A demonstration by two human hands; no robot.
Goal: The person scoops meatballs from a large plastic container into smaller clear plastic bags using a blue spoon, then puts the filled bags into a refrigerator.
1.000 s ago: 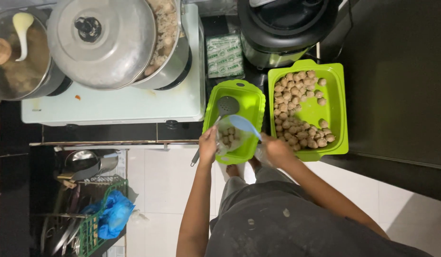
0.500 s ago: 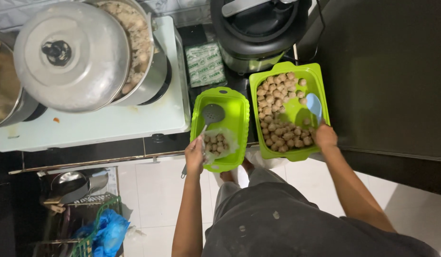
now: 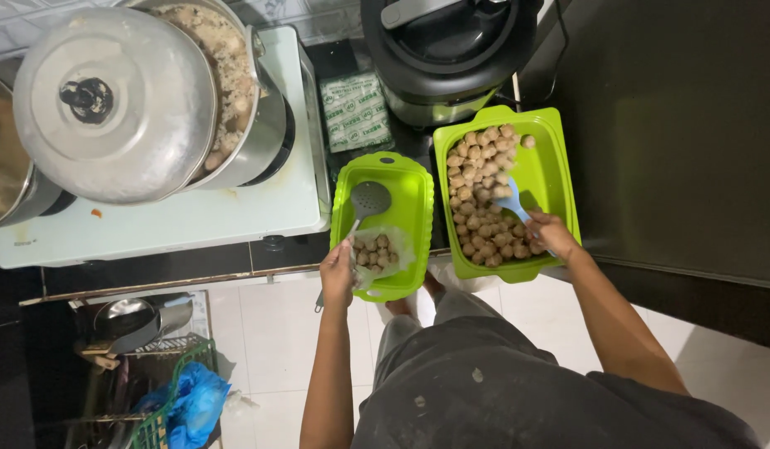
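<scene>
My left hand (image 3: 338, 273) holds open a clear plastic bag (image 3: 380, 252) with several brown meatballs inside, over the smaller green tray (image 3: 410, 187). A grey slotted ladle (image 3: 367, 202) lies in that tray beside the bag. My right hand (image 3: 552, 234) grips a light blue spoon (image 3: 511, 200) whose bowl is down among the meatballs (image 3: 478, 195) heaped in the larger green tray (image 3: 555, 170).
A white stove (image 3: 177, 218) at left carries a large metal pot (image 3: 244, 108) with its lid (image 3: 111, 104) pushed aside. A black cooker (image 3: 451, 50) stands behind the trays, a green packet (image 3: 354, 111) next to it. Below the counter, a rack with utensils (image 3: 135, 324) and a blue bag (image 3: 194, 403).
My right hand went from the bag across to the larger tray with the blue spoon, and now dips it into the meatballs. The left hand stays on the bag.
</scene>
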